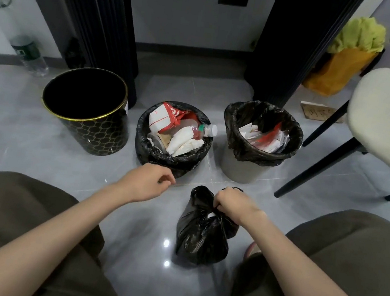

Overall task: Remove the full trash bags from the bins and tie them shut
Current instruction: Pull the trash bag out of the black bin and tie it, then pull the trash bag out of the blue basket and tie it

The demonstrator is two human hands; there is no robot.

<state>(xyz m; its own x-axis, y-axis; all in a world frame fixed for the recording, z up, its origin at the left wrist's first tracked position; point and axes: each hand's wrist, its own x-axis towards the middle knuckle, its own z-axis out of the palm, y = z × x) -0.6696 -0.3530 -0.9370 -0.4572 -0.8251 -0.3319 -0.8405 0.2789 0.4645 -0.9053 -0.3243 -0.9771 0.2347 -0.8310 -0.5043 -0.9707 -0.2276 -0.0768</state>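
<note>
Illegibly scrawled cardboard; hand grips bag.

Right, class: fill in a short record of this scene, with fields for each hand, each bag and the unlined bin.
tied bag: top knotted, standing on the floor
right hand: grips its knotted neck
left hand: loosely curled, holding nothing
middle bag: open, full of rubbish
right bin: lined, liner open, rubbish inside
black-and-gold bin: no liner visible

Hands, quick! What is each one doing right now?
Left hand: open, fingers loosely curled, holding nothing.
Right hand: closed, fingers gripping the knotted top of the black trash bag.
</note>
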